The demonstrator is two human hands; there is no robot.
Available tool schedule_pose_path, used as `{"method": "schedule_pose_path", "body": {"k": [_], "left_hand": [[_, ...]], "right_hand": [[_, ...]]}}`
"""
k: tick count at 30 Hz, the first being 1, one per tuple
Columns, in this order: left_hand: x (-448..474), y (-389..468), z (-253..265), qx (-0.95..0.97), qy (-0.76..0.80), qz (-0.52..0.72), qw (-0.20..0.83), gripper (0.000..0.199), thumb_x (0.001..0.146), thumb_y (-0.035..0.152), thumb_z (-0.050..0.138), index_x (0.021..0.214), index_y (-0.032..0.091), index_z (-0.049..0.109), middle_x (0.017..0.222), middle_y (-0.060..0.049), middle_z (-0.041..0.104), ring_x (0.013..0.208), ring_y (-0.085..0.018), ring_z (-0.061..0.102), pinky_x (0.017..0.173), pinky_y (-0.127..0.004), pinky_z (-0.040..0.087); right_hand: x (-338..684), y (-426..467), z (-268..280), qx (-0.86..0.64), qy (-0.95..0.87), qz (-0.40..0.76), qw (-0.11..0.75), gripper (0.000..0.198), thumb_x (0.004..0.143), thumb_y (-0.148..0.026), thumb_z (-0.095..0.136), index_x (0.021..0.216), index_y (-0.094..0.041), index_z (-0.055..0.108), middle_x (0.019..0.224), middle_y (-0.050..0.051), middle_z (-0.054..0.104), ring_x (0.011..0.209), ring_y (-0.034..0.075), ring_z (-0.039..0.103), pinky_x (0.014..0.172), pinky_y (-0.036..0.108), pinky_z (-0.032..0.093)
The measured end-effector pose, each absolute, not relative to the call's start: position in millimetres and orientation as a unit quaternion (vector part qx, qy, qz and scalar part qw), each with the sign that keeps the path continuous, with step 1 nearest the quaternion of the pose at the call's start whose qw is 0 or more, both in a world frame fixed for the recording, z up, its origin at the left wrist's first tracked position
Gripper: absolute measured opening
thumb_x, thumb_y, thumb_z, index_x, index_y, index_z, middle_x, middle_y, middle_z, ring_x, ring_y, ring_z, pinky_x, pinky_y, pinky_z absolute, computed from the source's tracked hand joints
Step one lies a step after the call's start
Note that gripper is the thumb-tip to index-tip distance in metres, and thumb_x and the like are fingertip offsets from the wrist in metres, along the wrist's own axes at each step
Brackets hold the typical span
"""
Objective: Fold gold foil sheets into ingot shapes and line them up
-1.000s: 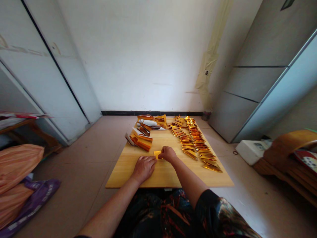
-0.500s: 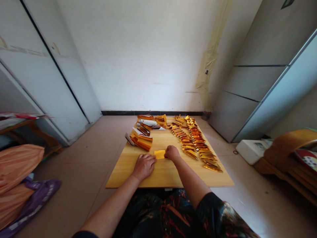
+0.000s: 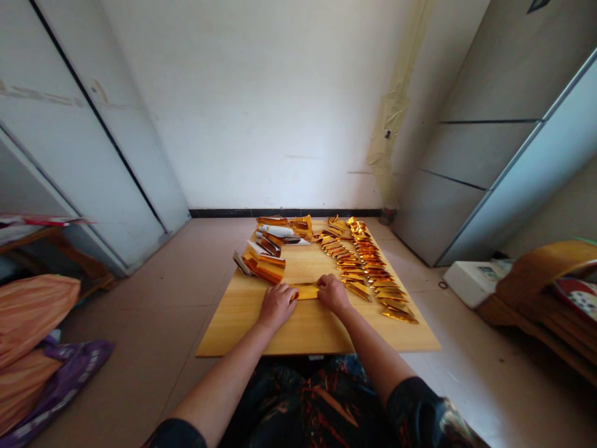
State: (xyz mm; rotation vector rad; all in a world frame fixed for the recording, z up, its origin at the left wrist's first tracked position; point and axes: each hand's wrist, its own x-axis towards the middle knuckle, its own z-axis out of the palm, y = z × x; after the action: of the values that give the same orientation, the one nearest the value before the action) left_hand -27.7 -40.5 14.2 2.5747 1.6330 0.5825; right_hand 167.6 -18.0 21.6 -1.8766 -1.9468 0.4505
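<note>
Between my hands, near the middle of the wooden board, is a sheet of gold foil paper. My left hand grips its left end with curled fingers, and the paper's edge there looks rolled or folded. At the other end, my right hand pinches the paper. Just beyond my left hand lies a stack of gold foil sheets, curved upward. To the right of my right hand, folded gold foil pieces overlap in long rows.
A white roll-shaped item lies among more foil sheets at the board's far left. Orange and purple bags are on the floor at left. A white box and a wooden seat stand at right, by a grey refrigerator.
My hands have moved apart, my right hand shifting to the right. The left fingers, which lay flat, are now curled on the paper, and more of its width shows.
</note>
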Motion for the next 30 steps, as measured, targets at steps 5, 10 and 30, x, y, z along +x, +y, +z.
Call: {"method": "schedule_pose_path", "body": {"k": [5,10,30], "left_hand": [[-24,-36,13,0.819,0.544,0.178,0.04,0.025,0.081,0.021,0.055,0.104,0.023,0.066,0.099,-0.006,0.063,0.099,-0.022,0.055,0.084,-0.034,0.04],[-22,-34,12,0.803,0.56,0.195,0.064,0.019,0.079,0.016,0.057,0.092,0.024,0.069,0.097,-0.004,0.064,0.098,-0.021,0.055,0.083,-0.034,0.04],[-36,-60,11,0.872,0.437,0.217,-0.035,0.023,0.082,0.026,0.055,0.102,0.027,0.065,0.107,-0.004,0.066,0.1,-0.023,0.057,0.097,-0.05,0.031]], "right_hand": [[170,-22,15,-0.636,-0.717,0.166,0.231,0.029,0.071,-0.014,0.057,0.098,-0.02,0.064,0.102,0.004,0.058,0.086,0.015,0.058,0.074,0.022,0.041],[170,-18,12,-0.632,-0.708,0.177,0.262,0.04,0.07,-0.013,0.057,0.109,-0.02,0.059,0.106,0.004,0.059,0.091,0.016,0.057,0.078,0.024,0.043],[171,-17,27,-0.643,-0.657,0.287,0.269,0.028,0.069,-0.018,0.057,0.096,-0.023,0.065,0.089,0.0,0.068,0.083,0.016,0.061,0.073,0.023,0.044]]}}
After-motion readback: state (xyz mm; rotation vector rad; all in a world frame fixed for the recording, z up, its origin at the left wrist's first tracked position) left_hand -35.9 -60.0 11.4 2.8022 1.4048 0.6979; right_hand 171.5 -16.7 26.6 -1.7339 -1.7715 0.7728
